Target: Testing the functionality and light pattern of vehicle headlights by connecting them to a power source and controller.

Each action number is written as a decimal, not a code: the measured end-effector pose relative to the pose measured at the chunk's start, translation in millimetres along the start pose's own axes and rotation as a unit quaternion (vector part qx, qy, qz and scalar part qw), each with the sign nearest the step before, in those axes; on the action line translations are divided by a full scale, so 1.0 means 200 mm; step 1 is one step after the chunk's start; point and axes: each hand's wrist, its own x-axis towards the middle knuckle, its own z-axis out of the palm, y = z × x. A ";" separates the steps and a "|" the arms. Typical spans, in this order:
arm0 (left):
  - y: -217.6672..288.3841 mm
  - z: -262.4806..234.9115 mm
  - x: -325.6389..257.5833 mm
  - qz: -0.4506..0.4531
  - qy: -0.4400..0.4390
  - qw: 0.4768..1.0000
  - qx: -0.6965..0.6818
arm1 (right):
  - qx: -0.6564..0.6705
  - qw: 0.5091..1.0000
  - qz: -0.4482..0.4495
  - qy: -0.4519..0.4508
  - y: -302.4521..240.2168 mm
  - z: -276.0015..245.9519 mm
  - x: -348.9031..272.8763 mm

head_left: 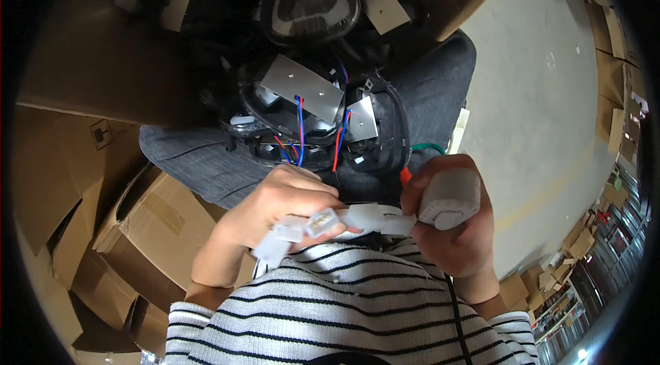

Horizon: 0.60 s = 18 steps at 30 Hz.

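Observation:
My left hand (285, 203) is closed on a chain of translucent white plastic connectors (322, 223) in front of my striped shirt. The chain runs across to my right hand (457, 245), which is wrapped round a white tool handle (450, 196) with a rounded end. A small orange part (405, 175) shows beside that hand's fingers; I cannot tell what it belongs to. Just beyond my hands are black lamp-like housings (395, 124) with silvery metal plates (302, 89). Red and blue wires (301, 131) come out of the plates and hang toward me.
More black housings, one with a clear lens (313, 4), lie in a large cardboard box (75, 66) at the far side. My knees in dark jeans (440, 97) flank the near housings. Flattened cartons (158, 227) stand at left. Grey floor (533, 111) and shelving (574, 317) are at right.

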 end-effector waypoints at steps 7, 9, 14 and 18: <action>-0.01 -0.04 0.00 0.004 -0.074 0.997 -0.029 | 0.037 0.996 0.030 0.079 -0.06 0.05 0.01; -0.01 -0.05 0.01 0.001 -0.096 0.995 -0.028 | 0.044 0.995 0.056 0.066 -0.08 0.06 0.00; 0.00 -0.05 0.02 -0.010 -0.141 0.990 -0.025 | -0.059 0.996 0.068 -0.018 -0.10 0.04 -0.03; -0.02 -0.03 0.03 -0.031 -0.160 0.987 -0.008 | -0.056 0.993 0.085 -0.053 -0.06 0.04 -0.04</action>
